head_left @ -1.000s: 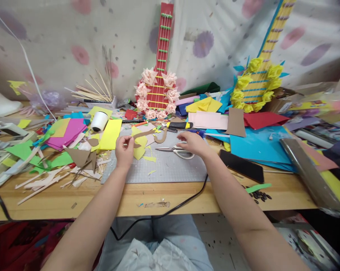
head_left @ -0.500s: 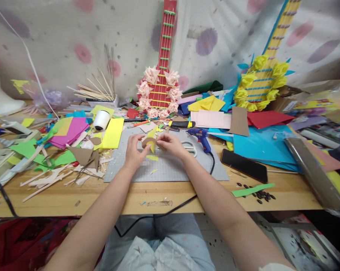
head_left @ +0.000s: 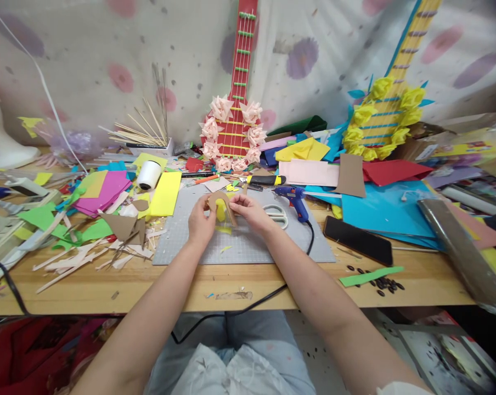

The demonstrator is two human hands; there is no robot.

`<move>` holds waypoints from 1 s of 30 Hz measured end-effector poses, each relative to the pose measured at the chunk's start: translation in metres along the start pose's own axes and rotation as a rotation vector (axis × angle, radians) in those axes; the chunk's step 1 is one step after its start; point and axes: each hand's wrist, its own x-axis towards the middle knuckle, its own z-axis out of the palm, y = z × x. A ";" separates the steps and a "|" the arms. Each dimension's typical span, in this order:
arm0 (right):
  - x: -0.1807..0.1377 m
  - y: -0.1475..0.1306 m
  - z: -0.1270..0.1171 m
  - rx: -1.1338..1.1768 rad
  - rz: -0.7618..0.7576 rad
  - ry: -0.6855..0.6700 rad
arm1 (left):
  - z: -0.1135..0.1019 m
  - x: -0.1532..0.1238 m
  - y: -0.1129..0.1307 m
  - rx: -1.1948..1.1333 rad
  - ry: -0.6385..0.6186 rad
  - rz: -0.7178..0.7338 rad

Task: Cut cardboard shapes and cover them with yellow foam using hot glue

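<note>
Both my hands meet over the grey cutting mat (head_left: pixel 252 247). My left hand (head_left: pixel 201 222) and my right hand (head_left: pixel 250 211) pinch a curved brown cardboard piece (head_left: pixel 225 198) with yellow paper (head_left: pixel 220 211) behind it, holding it upright just above the mat. White-handled scissors (head_left: pixel 277 215) lie on the mat right of my right hand. A blue glue gun (head_left: pixel 294 198) rests beyond them, its black cord running off the table's front edge.
Coloured paper scraps and brown cardboard pieces (head_left: pixel 120 225) litter the left of the wooden table (head_left: pixel 108 291). A white spool (head_left: pixel 148 175), a red paper guitar (head_left: pixel 234 120) and a yellow one (head_left: pixel 382 115) stand behind. A black phone (head_left: pixel 357 247) lies right.
My right hand left the scissors and came to meet my left hand at the mat's middle. Both now grip the cardboard and yellow paper, turned more upright than half a second ago.
</note>
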 end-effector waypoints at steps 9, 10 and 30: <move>0.002 0.003 -0.010 0.139 0.029 0.152 | -0.007 0.010 -0.015 -0.056 0.077 -0.148; 0.001 0.003 -0.011 0.142 0.044 0.147 | -0.010 0.013 -0.018 -0.045 0.134 -0.163; -0.005 0.004 0.001 0.151 0.201 0.025 | 0.007 -0.002 0.007 -0.532 -0.255 -0.209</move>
